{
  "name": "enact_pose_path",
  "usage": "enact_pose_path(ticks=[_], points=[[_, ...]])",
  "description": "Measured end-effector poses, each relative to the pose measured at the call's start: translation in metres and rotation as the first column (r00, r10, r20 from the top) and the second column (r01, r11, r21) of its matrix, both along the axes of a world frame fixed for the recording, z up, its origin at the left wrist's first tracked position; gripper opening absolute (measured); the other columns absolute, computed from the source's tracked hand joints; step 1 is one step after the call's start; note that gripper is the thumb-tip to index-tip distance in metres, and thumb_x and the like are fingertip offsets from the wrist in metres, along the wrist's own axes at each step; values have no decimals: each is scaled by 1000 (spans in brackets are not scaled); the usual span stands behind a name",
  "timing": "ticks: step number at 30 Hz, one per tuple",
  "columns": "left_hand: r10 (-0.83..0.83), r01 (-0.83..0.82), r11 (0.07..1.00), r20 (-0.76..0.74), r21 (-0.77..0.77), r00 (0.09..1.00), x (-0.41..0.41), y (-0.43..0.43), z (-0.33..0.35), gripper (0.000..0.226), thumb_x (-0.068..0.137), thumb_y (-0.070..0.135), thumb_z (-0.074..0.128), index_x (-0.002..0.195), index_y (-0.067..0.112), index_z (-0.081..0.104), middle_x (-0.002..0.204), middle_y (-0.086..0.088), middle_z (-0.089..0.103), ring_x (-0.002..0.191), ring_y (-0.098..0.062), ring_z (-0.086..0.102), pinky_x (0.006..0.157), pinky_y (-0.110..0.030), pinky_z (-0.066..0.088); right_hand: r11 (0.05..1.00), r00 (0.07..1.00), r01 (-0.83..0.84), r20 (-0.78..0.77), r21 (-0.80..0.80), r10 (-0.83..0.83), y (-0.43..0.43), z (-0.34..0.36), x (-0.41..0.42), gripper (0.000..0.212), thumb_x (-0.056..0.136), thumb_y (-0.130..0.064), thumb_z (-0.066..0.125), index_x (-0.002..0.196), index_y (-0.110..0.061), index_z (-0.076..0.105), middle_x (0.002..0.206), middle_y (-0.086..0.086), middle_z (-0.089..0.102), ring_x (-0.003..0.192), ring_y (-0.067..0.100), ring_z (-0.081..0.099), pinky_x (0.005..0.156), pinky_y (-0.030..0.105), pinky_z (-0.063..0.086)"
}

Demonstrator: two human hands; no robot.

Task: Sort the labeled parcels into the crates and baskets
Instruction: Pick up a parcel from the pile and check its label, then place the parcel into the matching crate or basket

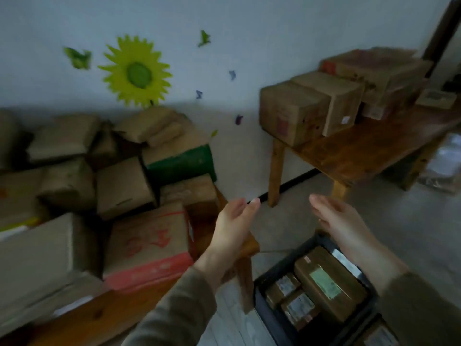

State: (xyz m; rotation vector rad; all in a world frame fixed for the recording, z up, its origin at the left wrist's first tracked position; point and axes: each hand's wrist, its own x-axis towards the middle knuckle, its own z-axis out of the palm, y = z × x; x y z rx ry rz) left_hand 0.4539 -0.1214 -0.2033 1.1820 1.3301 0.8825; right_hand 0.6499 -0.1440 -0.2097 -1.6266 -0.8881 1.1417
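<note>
My left hand [235,222] and my right hand [336,218] are both raised in front of me, palms facing each other, fingers relaxed, holding nothing. Below my right arm a dark crate [274,318] stands on the floor. Inside it lie a long brown parcel with a pale green label [326,280] and smaller labeled parcels [298,308]. To the left of my left hand a heap of cardboard parcels [124,186] is piled on a low wooden table [104,313], with a red-printed box [149,243] nearest me.
A wooden table [361,153] at the right holds several more cardboard boxes [294,111] against the wall. Grey floor [299,216] lies between the two tables. A second crate corner with a parcel [379,335] shows at the bottom right. The picture is blurred.
</note>
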Motion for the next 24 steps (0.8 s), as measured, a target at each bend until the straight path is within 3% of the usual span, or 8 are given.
enact_pose_path(ticks=[2,8,11,13,15,17,21,24], points=[[80,-81,997,20,16,997,-47,5,14,55,89,42,58,135,14,47,130,-2,54,116,-16,53,100,-31,44,996,997,-79,1,42,79,19,16,-43,37,86,-46,60,116,-25,58,128,1,56,120,20,51,109,44,35],[258,-263,961,67,86,964,-174,27,34,61,89,43,57,139,12,42,129,-3,56,113,-17,57,98,-38,48,960,970,-242,32,143,240,77,53,-157,59,86,-48,59,136,-18,49,136,0,52,125,17,48,111,42,32],[340,-349,928,88,132,936,-224,45,45,57,90,39,58,136,8,46,116,1,60,100,-9,60,82,-23,50,934,949,-314,44,171,311,101,65,-200,57,88,-47,57,135,-18,49,136,-1,51,126,17,47,112,43,31],[386,-395,907,88,148,918,-250,58,53,58,91,39,57,139,9,43,128,-2,55,112,-13,54,89,-23,42,916,935,-355,71,185,347,119,69,-222,44,90,-45,55,126,-19,55,131,-1,54,122,15,50,110,40,33],[409,-419,895,96,153,908,-265,69,58,60,91,39,57,141,10,40,138,-4,48,124,-17,46,92,-23,36,905,924,-381,79,188,373,133,70,-236,45,93,-41,54,116,-2,57,118,0,59,113,11,53,104,35,36],[439,-449,879,97,161,893,-279,80,58,61,91,39,57,142,11,39,141,-3,45,127,-17,43,92,-23,34,901,919,-393,96,186,381,147,69,-250,61,94,-38,54,128,12,42,111,4,61,106,7,54,100,32,36],[518,-521,839,62,159,853,-301,101,58,61,91,38,58,142,13,39,141,-5,46,127,-19,44,96,-27,36,876,892,-451,75,172,445,178,66,-277,54,93,-39,55,138,-11,44,134,2,52,120,13,50,97,27,36],[581,-577,798,34,172,813,-316,116,57,59,91,36,59,141,12,40,138,-6,49,125,-20,46,93,-25,37,862,878,-479,75,163,474,206,63,-297,56,92,-39,56,139,-13,43,137,3,50,123,17,49,102,31,37]])
